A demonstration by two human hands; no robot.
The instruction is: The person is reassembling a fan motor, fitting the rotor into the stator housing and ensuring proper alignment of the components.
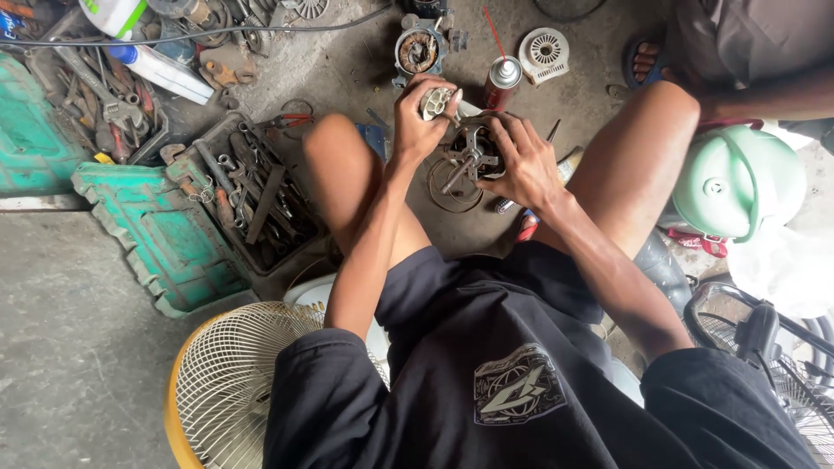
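Fan grille (230,382) nearest; green toolbox (165,234) holds wrenches; both hands' fingers grip motor (473,152).

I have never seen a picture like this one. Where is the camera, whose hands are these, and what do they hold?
The camera sits on the person's head and looks down at their lap. The left hand holds a small pale metal part. The right hand grips a round dark fan motor. On the concrete floor lie a green toolbox, its tray of wrenches, a spray can and a yellow-rimmed fan guard. Another person's foot shows at the top.
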